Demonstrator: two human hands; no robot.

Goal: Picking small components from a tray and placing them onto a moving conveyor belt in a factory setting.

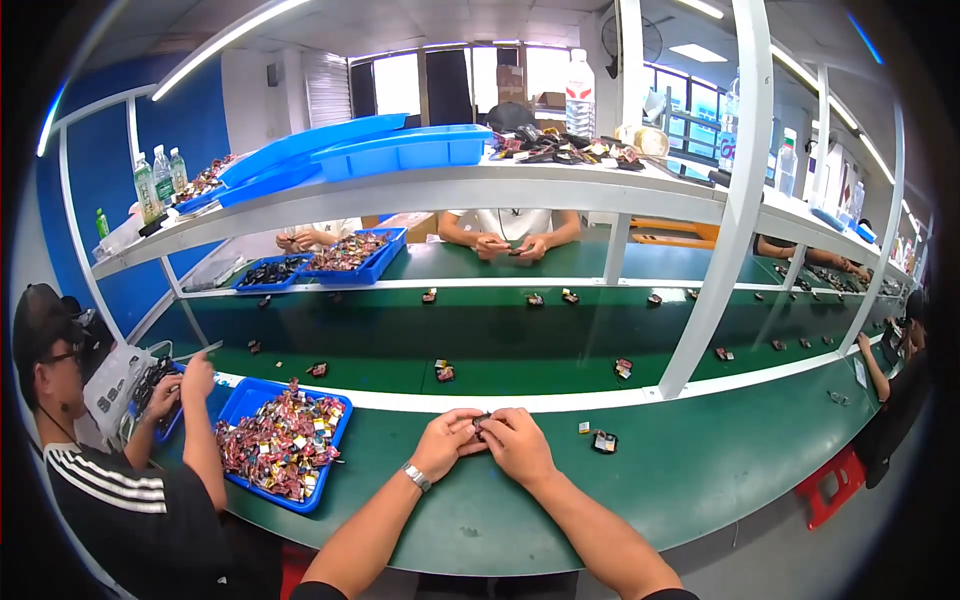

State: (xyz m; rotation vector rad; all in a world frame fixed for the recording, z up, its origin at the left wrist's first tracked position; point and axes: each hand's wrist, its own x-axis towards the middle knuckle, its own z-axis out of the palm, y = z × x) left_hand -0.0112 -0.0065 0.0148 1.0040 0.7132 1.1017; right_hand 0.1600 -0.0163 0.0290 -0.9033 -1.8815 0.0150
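My left hand (446, 444), with a metal watch on its wrist, and my right hand (519, 446) meet above the green bench top. Between their fingertips they pinch a small black part (481, 424); its kind cannot be made out, as the fingers cover most of it. To the right of my hands lies a small black piece with a grey and white face (604, 441), beside a tiny white and yellow bit (584, 428). Left of my left forearm, a blue tray (345, 425) is heaped with small red, yellow and white pieces (280, 440).
Beyond a white rail (440, 403) runs a dark green conveyor belt (520, 335) with small pieces spread along it. A white post (715, 220) rises to the right. Overhead, a shelf (480, 188) carries blue trays and bottles. Co-workers sit left, right and opposite.
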